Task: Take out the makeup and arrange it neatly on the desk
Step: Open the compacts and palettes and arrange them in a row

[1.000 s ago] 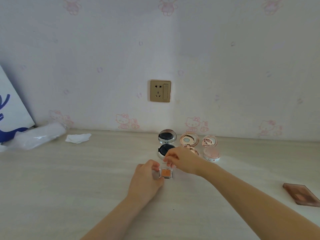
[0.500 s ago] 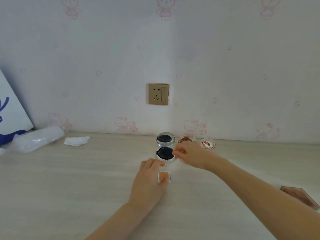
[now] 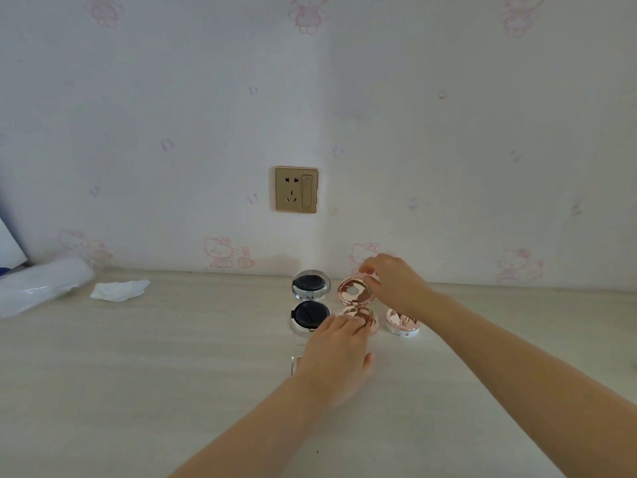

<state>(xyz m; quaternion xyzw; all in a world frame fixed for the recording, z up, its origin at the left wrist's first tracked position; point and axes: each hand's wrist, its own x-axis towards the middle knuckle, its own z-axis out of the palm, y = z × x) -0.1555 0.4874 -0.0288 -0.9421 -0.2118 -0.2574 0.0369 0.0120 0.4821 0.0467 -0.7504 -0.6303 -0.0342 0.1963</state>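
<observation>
Three open round compacts stand in a row near the wall on the pale wooden desk (image 3: 172, 374): a silver and black one (image 3: 310, 301), a rose-gold one (image 3: 355, 293) and a pink one (image 3: 401, 326) partly hidden by my right forearm. My right hand (image 3: 396, 284) pinches the right edge of the rose-gold compact's raised lid. My left hand (image 3: 337, 360) lies flat, fingers straight, its fingertips touching that compact's base. Under this hand lies a small clear square palette (image 3: 294, 365), only its left edge showing.
A crumpled white tissue (image 3: 119, 289) and a rolled clear plastic bag (image 3: 41, 284) lie at the back left, beside a white and blue bag (image 3: 8, 246). A gold wall socket (image 3: 296, 189) sits above the compacts.
My left hand let go of the small square palette and slid forward to the rose-gold compact's base. My right hand rose to that compact's lid.
</observation>
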